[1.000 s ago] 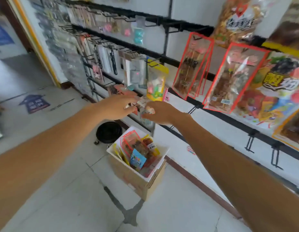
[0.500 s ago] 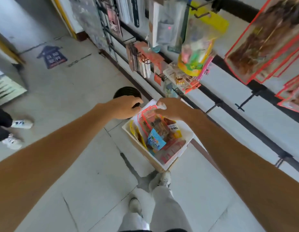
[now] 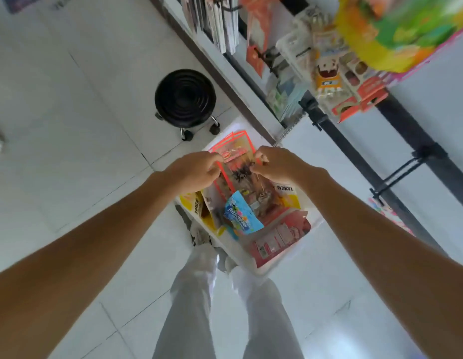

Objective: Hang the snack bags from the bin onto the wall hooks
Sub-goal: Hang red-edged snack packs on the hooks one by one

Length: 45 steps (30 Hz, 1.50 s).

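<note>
Left hand (image 3: 196, 169) and right hand (image 3: 274, 164) pinch a red-edged snack bag (image 3: 234, 155) over the bin (image 3: 292, 248), centre frame.

Fingers of each hand curl on the bag's upper side edges. A straight-up lift would probably clear the blue packet (image 3: 242, 216) below it. Leaving the top strip uncovered should help it meet the black hook (image 3: 396, 173) at right.

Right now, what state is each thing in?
White plastic bin, on floor, holding several packets.
Red-edged clear snack bag, lower end inside bin, top pinched by both hands.
Left hand, pinching bag's left edge.
Right hand, pinching bag's right edge.
Black metal wall hook, empty.
Black round stool, unoccupied.
</note>
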{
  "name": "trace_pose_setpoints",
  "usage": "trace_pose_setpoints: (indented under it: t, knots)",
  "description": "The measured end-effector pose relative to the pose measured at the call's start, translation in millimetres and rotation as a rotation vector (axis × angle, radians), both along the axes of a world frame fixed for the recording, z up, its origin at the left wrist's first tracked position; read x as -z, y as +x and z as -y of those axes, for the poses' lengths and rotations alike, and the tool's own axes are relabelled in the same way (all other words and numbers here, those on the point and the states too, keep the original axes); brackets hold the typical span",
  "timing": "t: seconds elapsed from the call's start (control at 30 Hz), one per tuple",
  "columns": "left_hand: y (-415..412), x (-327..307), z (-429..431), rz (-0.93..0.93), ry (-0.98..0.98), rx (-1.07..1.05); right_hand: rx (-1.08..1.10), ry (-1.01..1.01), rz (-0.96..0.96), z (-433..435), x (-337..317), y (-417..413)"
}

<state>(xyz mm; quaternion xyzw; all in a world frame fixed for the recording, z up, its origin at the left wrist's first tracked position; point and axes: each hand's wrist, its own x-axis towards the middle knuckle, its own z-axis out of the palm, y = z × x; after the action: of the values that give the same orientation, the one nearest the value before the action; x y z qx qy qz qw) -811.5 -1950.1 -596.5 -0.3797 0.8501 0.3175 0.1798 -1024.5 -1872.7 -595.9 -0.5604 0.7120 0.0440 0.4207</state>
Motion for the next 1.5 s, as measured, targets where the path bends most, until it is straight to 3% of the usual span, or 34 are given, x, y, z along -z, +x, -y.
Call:
trace_pose_setpoints:
  t: [0.3,0.4,0.67,1.0,1.17,1.5]
  knots:
    - [-15.4,99.2,0.5,-0.139,0.037,-0.022,0.075,0.045,-0.16,37.9,122.2,17.9]
    - [-9.6,109.3,-1.2,-0.151,0.043,-0.045,0.166,-0.049,-0.188,35.0,134.2,29.2]
    - [1.4,99.9,-4.1,-0.132,0.08,-0.074,0.225,-0.263,-0.259,26.7,115.4,24.6]
    - [-10.1,73.1,-14.1,-0.218,0.075,-0.088,0.345,-0.348,-0.199,11.0,92.0,18.1]
    - [-10.0,75.2,-17.0,-0.205,0.048,-0.109,0.51,-0.311,-0.043,10.1,93.8,14.1]
    - [-5.3,43.0,-13.6,-0.19,0.058,-0.183,0.478,-0.405,0.164,3.5,65.0,0.4]
